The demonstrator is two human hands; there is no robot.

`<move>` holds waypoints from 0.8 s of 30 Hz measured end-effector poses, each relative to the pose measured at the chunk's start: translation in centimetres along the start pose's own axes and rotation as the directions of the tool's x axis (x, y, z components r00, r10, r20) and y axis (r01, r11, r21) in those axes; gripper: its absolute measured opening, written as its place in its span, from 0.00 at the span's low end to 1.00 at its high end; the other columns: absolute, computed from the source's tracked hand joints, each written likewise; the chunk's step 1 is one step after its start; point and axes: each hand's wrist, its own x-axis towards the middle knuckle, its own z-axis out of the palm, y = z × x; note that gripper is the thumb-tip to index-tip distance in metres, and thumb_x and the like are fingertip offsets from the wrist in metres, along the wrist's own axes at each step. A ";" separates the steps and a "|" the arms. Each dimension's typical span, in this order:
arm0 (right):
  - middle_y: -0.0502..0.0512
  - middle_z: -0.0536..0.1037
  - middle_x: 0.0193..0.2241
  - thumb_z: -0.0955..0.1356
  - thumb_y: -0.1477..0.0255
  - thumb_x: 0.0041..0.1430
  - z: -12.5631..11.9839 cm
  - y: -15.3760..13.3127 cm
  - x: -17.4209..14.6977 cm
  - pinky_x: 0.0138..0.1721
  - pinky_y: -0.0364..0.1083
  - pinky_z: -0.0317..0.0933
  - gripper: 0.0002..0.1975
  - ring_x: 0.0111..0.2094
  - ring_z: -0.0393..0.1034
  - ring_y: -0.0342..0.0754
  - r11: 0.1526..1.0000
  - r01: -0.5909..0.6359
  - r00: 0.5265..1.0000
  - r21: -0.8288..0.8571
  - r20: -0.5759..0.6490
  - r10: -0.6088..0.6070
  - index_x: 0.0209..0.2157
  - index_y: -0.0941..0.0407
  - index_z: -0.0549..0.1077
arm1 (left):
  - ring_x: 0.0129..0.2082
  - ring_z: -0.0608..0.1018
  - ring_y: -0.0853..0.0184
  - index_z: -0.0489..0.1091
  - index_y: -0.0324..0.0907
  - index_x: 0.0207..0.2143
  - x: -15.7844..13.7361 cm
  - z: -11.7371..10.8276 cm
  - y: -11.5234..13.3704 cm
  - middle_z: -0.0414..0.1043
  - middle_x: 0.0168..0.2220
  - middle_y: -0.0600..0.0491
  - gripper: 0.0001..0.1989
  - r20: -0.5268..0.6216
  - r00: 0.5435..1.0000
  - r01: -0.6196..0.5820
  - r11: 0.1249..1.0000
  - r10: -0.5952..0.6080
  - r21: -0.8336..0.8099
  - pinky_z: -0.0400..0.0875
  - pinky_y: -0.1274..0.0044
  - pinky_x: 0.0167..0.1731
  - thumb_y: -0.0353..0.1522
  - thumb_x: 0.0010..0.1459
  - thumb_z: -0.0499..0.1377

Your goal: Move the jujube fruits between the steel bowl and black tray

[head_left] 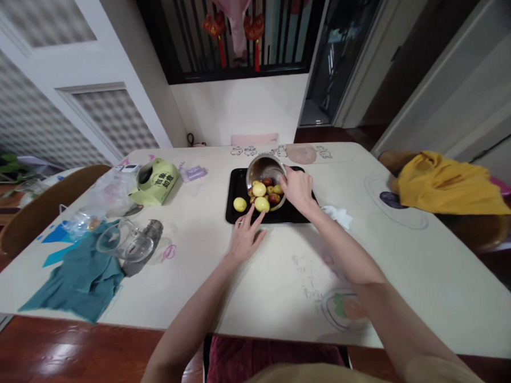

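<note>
A metal bowl [263, 167] lies tilted toward me on a black tray [233, 184]. My right hand [297, 186] grips the bowl's right rim. Yellow lemons and smaller reddish-brown fruits [275, 199], which look like jujubes, are piled at the bowl's mouth. One lemon [239, 204] rests on the tray, left of the bowl. Fingers spread, my left hand [246, 235] reaches over the tray's front edge, its fingertips at a lemon [262, 205] in front of the pile. Whether they touch it is hard to tell.
On the table's left are a green tissue pack [157, 182], a glass pitcher [123, 241] on its side and a teal cloth [82, 275]. A crumpled white tissue [339, 215] lies right of the tray. A yellow garment [447, 184] covers the chair at right.
</note>
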 end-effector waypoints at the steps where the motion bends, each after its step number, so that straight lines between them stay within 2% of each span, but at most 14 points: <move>1: 0.75 0.84 0.46 0.59 0.69 0.75 -0.1 0.0 0.0 0.45 0.52 0.65 0.29 0.46 0.80 0.64 1.000 0.000 1.000 -0.007 -0.005 0.000 0.72 0.63 0.63 | 0.73 0.65 0.50 0.55 0.48 0.76 0.0 0.1 -0.1 0.47 0.79 0.38 0.30 -0.004 1.000 0.002 1.000 -0.002 -0.001 0.62 0.57 0.66 0.43 0.77 0.50; 4: 0.76 0.84 0.46 0.58 0.70 0.75 -0.3 0.1 0.0 0.45 0.51 0.65 0.31 0.44 0.80 0.63 1.000 -0.004 1.000 -0.030 -0.017 0.003 0.75 0.64 0.57 | 0.72 0.66 0.50 0.56 0.47 0.76 -0.1 0.3 -0.3 0.47 0.78 0.38 0.30 -0.008 1.000 0.002 1.000 -0.002 0.011 0.62 0.58 0.66 0.43 0.76 0.51; 9: 0.76 0.84 0.46 0.58 0.71 0.76 -0.5 0.3 0.1 0.46 0.52 0.66 0.31 0.45 0.81 0.63 0.998 -0.024 1.000 -0.062 -0.013 0.023 0.75 0.65 0.57 | 0.69 0.69 0.50 0.57 0.46 0.75 -0.1 0.3 -0.3 0.48 0.78 0.38 0.30 0.010 1.000 -0.009 0.998 0.008 0.062 0.63 0.57 0.66 0.43 0.76 0.52; 17: 0.74 0.84 0.42 0.58 0.71 0.77 -0.5 1.6 0.4 0.46 0.53 0.68 0.31 0.45 0.81 0.63 0.994 -0.035 0.999 -0.102 -0.026 0.033 0.76 0.64 0.54 | 0.71 0.68 0.49 0.58 0.44 0.75 -0.2 -0.1 -0.1 0.47 0.78 0.37 0.29 0.032 0.999 -0.012 0.996 0.009 0.091 0.63 0.56 0.67 0.42 0.76 0.52; 24: 0.73 0.84 0.41 0.57 0.72 0.77 -1.5 2.7 0.4 0.45 0.54 0.67 0.30 0.44 0.81 0.64 0.987 -0.074 0.997 -0.141 -0.033 0.070 0.75 0.63 0.56 | 0.75 0.63 0.49 0.59 0.43 0.74 -0.3 -0.3 -0.3 0.49 0.78 0.37 0.28 -0.004 1.000 -0.016 1.000 0.016 0.020 0.64 0.55 0.69 0.41 0.76 0.53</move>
